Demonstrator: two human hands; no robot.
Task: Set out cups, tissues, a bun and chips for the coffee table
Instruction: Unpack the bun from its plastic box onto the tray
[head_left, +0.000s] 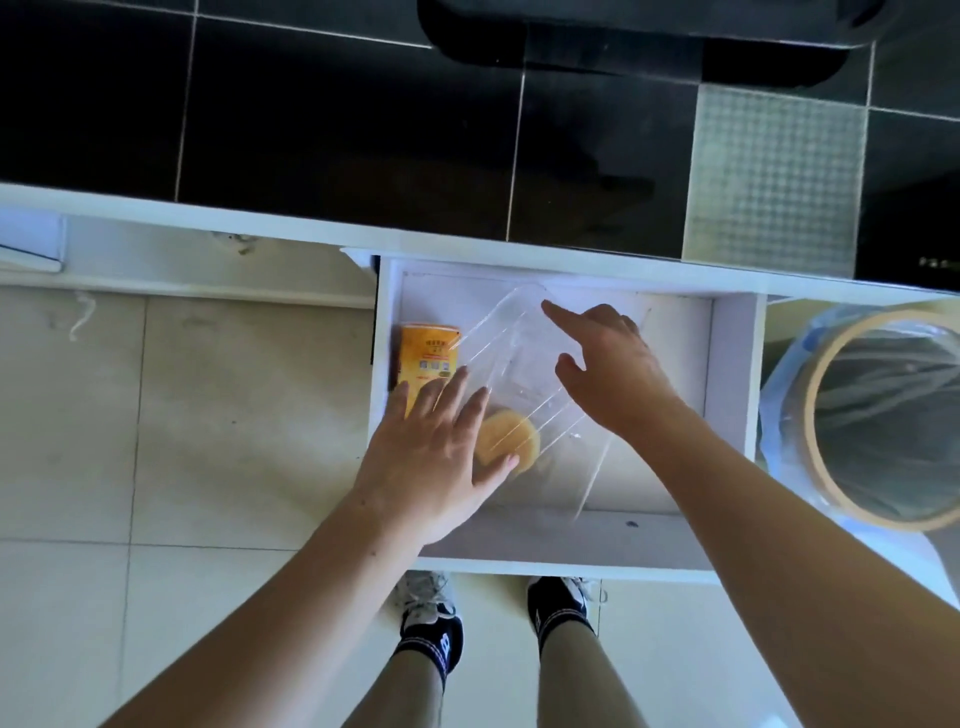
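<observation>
A white drawer (727, 374) is pulled out below the counter. Inside lies a clear plastic bag (514, 358) with a round yellow bun (511, 439) in its near end. My left hand (436, 452) lies flat with fingers spread over the bag's left side, touching the bun. My right hand (608, 369) hovers over the bag's right side, index finger stretched toward the far corner, fingers apart. An orange packet (428, 358) lies at the drawer's left wall, partly under my left fingers.
The white counter edge (260, 223) runs across above the drawer, with dark wall tiles behind. A bin with a blue liner (883, 410) stands right of the drawer. My two feet (498, 613) stand on the pale floor tiles below the drawer front.
</observation>
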